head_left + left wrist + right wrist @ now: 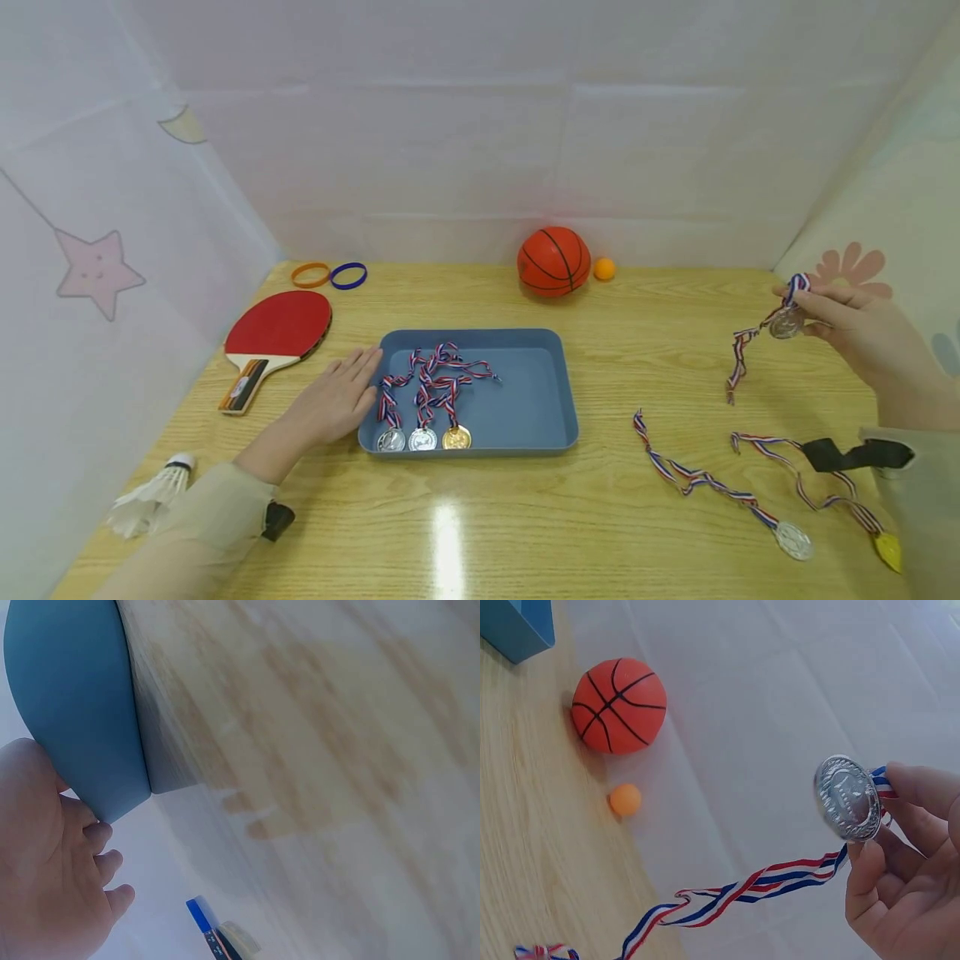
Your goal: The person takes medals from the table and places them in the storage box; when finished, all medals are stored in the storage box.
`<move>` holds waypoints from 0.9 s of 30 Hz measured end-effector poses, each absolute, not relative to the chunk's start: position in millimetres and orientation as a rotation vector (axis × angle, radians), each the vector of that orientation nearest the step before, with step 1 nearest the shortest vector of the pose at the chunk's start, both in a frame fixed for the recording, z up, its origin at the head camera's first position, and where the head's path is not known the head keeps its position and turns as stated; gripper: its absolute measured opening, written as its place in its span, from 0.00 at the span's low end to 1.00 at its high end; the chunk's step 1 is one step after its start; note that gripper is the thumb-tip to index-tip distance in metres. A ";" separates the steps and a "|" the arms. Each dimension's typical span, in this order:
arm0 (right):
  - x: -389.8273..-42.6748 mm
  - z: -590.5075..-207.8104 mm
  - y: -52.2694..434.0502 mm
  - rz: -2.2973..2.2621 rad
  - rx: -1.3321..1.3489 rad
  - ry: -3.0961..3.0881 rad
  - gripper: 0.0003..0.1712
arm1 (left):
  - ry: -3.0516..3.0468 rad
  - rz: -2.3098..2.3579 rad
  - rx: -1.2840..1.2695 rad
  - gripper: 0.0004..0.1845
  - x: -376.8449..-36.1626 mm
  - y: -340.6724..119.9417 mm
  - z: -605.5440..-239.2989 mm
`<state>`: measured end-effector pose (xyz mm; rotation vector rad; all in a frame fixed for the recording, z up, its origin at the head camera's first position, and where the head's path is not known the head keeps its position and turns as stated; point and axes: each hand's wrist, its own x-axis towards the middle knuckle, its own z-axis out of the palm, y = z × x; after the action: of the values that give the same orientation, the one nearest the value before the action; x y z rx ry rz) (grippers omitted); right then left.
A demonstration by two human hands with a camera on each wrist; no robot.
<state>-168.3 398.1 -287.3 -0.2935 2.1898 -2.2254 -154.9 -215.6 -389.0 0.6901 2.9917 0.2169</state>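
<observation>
Right now my right hand is partly closed, its thumb and fingers pinching a silver medal beside the spot where its striped ribbon joins on. The medal sits just at my fingertips, on the side of the hand toward the tray, raised over the right part of the desk toward its back right corner. A loop of ribbon stands up above the disc, and the rest trails down on the tray side; I can't tell whether its end touches the wood.

My left hand grips nothing: its fingers are straight and lie along the tray's left edge.

Inside the tray, three medals line up along the near edge from the near left corner: a first silver disc, a second silver disc and a gold disc, their ribbons bunched toward the back edge.

Nearer me than my right hand, a loose silver medal lies on the desk, and a loose gold medal lies close by my right sleeve.

At the desk's back edge, a basketball sits just beside a small orange ball. Toward the left edge are a red paddle and a shuttlecock, the latter near my left forearm.
</observation>
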 end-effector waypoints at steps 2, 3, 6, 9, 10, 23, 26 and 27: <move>-172.1 -280.5 390.1 -2.248 -0.308 2.170 0.12 | 2.992 0.218 0.688 0.31 -155.0 -215.4 -389.1; -173.8 -276.7 385.9 -2.253 -0.317 2.165 0.12 | 2.991 0.216 0.688 0.31 -155.1 -215.4 -389.2; -178.9 -264.7 372.1 -2.250 -0.347 2.143 0.12 | 2.992 0.212 0.689 0.30 -155.1 -215.4 -389.1; -181.8 -251.8 356.1 -2.254 -0.389 2.129 0.12 | 2.992 0.213 0.688 0.30 -155.0 -215.6 -389.4; -182.6 -247.7 350.6 -2.267 -0.389 2.109 0.11 | 2.994 0.214 0.686 0.30 -155.0 -215.7 -389.6; -184.3 -216.5 277.9 -2.202 -0.585 2.176 0.08 | 2.999 0.215 0.679 0.31 -154.7 -215.7 -389.3; -183.2 -214.3 260.0 -2.150 -0.687 2.156 0.08 | 3.002 0.212 0.680 0.31 -154.4 -215.9 -389.3; -182.8 -213.8 254.0 -2.125 -0.706 2.168 0.08 | 3.004 0.211 0.681 0.31 -154.5 -216.1 -389.5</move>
<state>-182.8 254.0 -213.8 -0.7058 2.1676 -2.1250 -154.5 -216.1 -389.5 0.6811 3.0038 0.2110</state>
